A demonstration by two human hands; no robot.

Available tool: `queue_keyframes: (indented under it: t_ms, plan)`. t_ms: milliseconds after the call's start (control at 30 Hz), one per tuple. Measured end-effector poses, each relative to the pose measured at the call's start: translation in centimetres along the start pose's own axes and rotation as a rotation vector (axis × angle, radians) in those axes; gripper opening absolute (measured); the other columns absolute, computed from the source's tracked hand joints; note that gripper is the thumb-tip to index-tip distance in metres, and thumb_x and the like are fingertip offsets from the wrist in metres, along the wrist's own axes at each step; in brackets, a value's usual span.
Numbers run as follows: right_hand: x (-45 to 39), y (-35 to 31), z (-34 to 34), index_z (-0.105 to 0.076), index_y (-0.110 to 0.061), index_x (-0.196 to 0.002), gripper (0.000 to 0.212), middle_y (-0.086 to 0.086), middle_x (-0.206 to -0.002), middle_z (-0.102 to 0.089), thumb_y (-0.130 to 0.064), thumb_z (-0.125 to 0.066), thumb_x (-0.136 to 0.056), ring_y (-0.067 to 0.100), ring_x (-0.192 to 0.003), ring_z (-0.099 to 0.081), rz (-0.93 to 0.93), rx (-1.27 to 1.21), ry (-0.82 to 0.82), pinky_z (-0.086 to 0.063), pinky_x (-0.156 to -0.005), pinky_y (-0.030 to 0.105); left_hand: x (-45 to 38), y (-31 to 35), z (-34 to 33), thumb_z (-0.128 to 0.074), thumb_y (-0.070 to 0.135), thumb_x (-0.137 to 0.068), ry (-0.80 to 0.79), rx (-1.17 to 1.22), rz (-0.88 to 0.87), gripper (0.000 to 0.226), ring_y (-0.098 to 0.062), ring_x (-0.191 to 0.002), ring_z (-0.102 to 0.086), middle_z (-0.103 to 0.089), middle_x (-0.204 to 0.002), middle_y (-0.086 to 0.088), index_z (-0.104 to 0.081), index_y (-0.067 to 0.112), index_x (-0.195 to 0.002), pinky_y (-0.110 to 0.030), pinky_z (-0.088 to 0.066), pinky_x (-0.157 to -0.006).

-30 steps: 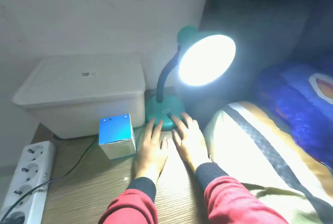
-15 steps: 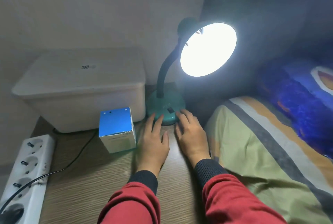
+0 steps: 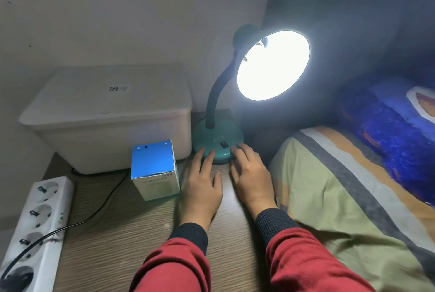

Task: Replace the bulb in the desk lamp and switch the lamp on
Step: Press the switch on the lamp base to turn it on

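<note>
A teal desk lamp [image 3: 217, 142] is shining at the far edge of a wood-grain table [image 3: 131, 233], its round shade [image 3: 273, 64] glowing white and facing outward over the bedding to the right. The bulb itself is lost in the glare. A person's left hand [image 3: 200, 188] is lying flat and open on the table, gripping nothing, its fingertips touching the front rim of the lamp's base. The right hand [image 3: 250, 177] is resting just beside it, likewise open and empty, with its fingertips on the base close to the small black switch [image 3: 223, 144]. Both arms are wearing red sleeves with dark cuffs. A blue-topped cardboard box [image 3: 154, 170] is standing just left of the left hand, in front of a lidded white storage bin [image 3: 108, 115] at the table's far left. A white power strip [image 3: 33, 228] is lying along the left edge, with a black cable [image 3: 101, 204] running across the table. A striped blanket [image 3: 348, 202] is lying beyond the right edge.
</note>
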State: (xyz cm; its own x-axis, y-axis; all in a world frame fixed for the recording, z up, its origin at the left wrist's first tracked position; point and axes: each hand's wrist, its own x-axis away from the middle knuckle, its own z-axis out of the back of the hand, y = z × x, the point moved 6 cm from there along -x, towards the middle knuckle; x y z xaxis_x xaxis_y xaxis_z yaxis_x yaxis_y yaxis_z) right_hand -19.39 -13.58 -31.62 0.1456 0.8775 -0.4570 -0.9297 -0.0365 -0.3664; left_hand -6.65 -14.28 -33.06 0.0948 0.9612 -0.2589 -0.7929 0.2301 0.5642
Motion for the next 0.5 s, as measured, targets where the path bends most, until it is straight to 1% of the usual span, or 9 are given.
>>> queue_keyframes:
  t_ms: [133,333,500]
  plan:
    - [0.03,-0.06,0.03,-0.065,-0.009,-0.11,0.034,0.009,-0.116,-0.067,-0.01,-0.064,-0.076,0.031,-0.092,-0.066,0.001,-0.006,0.002,-0.058,-0.065,0.034,-0.07,-0.06,-0.18,-0.064,0.016,-0.081,0.02,0.015,-0.014,0.052,-0.027,-0.127,-0.05,-0.048,-0.142,-0.008,-0.054,0.015,-0.131,-0.038,-0.042,-0.105]
    - [0.07,-0.06,-0.07,-0.065,-0.009,-0.11,0.035,0.009,-0.116,-0.066,-0.008,-0.068,-0.076,0.03,-0.091,-0.066,-0.002,-0.006,-0.014,-0.057,-0.065,0.032,-0.05,-0.07,-0.12,-0.063,0.017,-0.081,0.023,0.006,-0.018,0.051,-0.026,-0.128,-0.049,-0.047,-0.143,-0.007,-0.053,0.016,-0.132,-0.039,-0.042,-0.106]
    - [0.07,-0.02,-0.09,-0.065,-0.009,-0.111,0.034,0.009,-0.117,-0.066,-0.009,-0.067,-0.077,0.03,-0.092,-0.066,-0.002,-0.012,-0.016,-0.057,-0.065,0.032,-0.02,0.03,-0.07,-0.061,0.019,-0.084,0.007,0.006,-0.014,0.051,-0.024,-0.131,-0.046,-0.044,-0.145,-0.005,-0.051,0.017,-0.134,-0.037,-0.039,-0.108]
